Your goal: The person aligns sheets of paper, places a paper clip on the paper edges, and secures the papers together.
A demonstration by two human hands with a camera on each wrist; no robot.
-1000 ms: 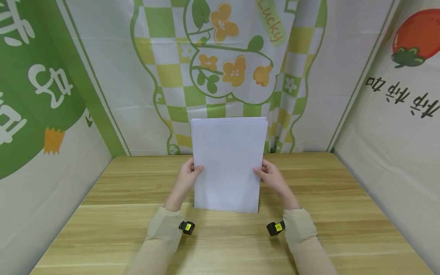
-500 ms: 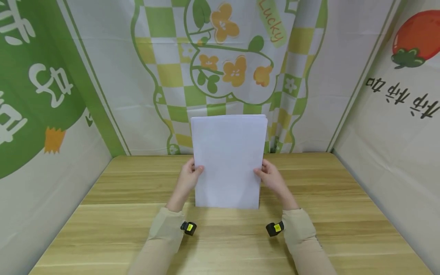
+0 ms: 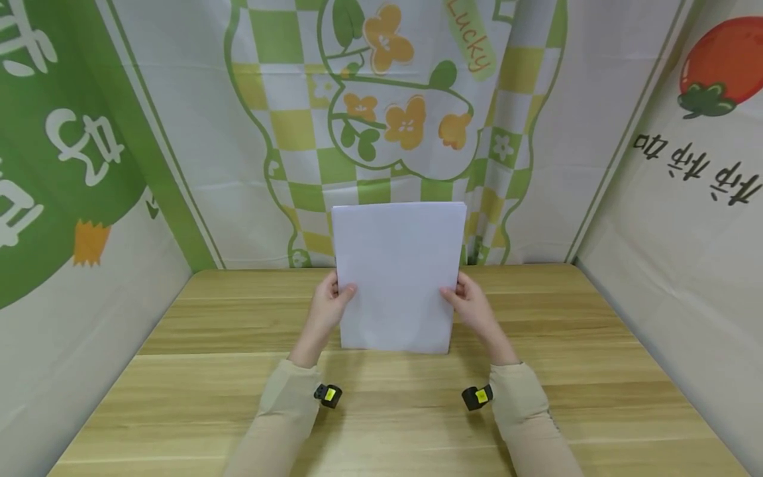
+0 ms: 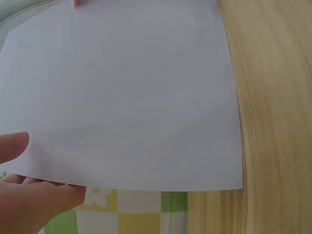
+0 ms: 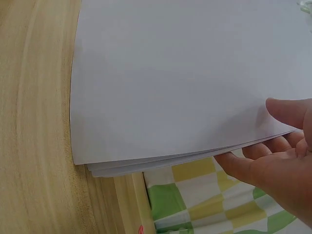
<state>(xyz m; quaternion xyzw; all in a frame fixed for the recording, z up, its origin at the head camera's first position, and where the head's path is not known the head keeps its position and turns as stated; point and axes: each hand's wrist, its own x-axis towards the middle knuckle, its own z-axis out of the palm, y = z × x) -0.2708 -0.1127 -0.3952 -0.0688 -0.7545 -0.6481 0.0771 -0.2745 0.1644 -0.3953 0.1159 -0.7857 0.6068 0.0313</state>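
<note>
A stack of white paper (image 3: pixel 398 265) stands on its short edge, nearly upright, in the middle of the head view. My left hand (image 3: pixel 328 303) grips its left side, thumb on the near face and fingers behind. On the opposite side my right hand (image 3: pixel 471 306) holds it the same way. The right wrist view shows several sheets (image 5: pixel 161 163) slightly fanned at a lower corner, with the right hand (image 5: pixel 278 156) pinching the edge. In the left wrist view, the left thumb (image 4: pixel 13 146) presses the top sheet (image 4: pixel 131 97), whose lower edge is against or close to the table.
The wooden table (image 3: pixel 208 384) spreads around the stack on all sides. Behind it hangs a checkered green and yellow curtain (image 3: pixel 298 132). Printed fabric walls close in the left (image 3: pixel 83 344) and right (image 3: pixel 673 265) sides. Black wrist devices (image 3: pixel 328 395) sit by both sleeves.
The stack's bottom edge has moved back, away from me, and its top rose a little, then dropped again. Both hands keep their grip, with hardly any shift. The sheets at the top look more even.
</note>
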